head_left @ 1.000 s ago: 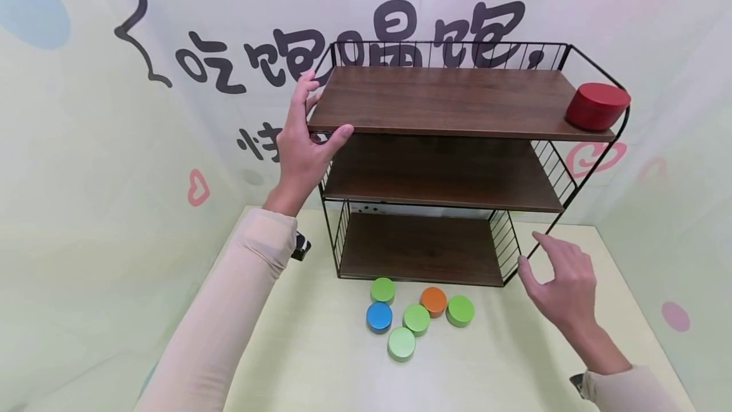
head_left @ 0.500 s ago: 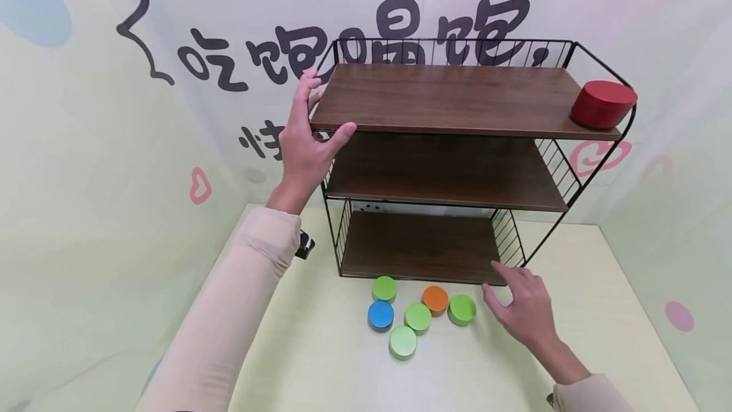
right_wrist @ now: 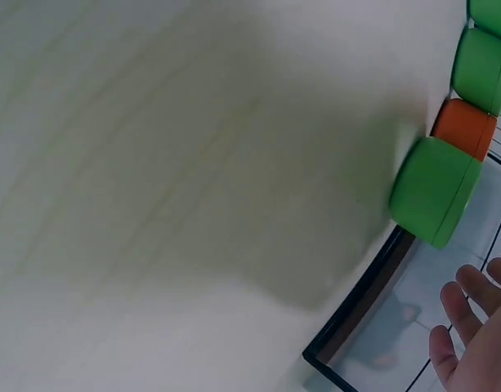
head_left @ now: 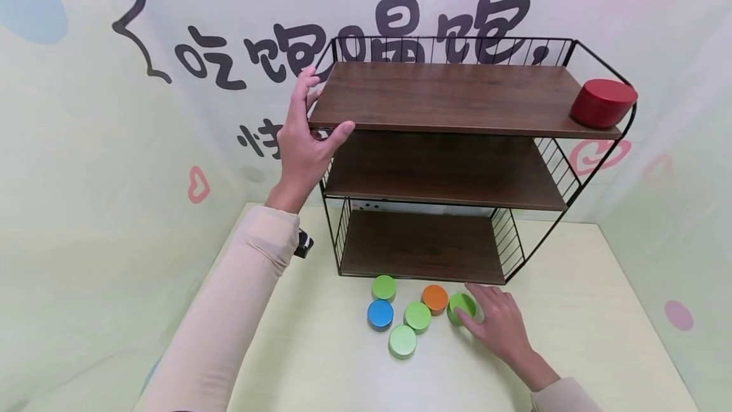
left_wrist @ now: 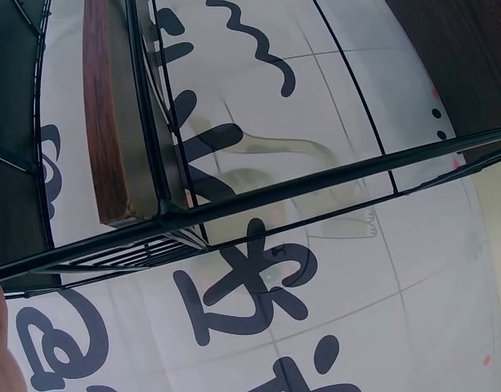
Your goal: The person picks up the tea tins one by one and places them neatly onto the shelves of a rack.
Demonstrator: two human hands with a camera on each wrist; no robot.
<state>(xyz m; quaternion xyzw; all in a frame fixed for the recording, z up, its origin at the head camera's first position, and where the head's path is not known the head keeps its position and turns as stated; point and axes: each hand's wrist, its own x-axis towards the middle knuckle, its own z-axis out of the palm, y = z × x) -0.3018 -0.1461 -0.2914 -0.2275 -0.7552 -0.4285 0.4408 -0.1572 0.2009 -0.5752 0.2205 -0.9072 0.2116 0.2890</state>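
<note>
My left hand (head_left: 305, 151) grips the upper left corner of a three-tier shelf rack (head_left: 446, 97), its thumb on the top board's front edge and its fingers at the side wire. The left wrist view shows the rack's black wire frame (left_wrist: 299, 181) close up. My right hand (head_left: 497, 323) is just right of a green round tin (head_left: 460, 308) at the right end of a group on the table. Its thumb overlaps that tin in the head view. The right wrist view has its fingers (right_wrist: 458, 310) parted, apart from the green tin (right_wrist: 434, 192).
An orange tin (head_left: 434, 299), a blue tin (head_left: 380, 314) and several other green tins (head_left: 403, 341) stand before the rack. A red round tin (head_left: 604, 103) sits on the top board's right end. Printed cloth walls (head_left: 114, 259) enclose the table (head_left: 320, 361).
My right hand has moved left and down from beside the rack's right front post to the rightmost green tin. The left hand keeps its place on the rack.
</note>
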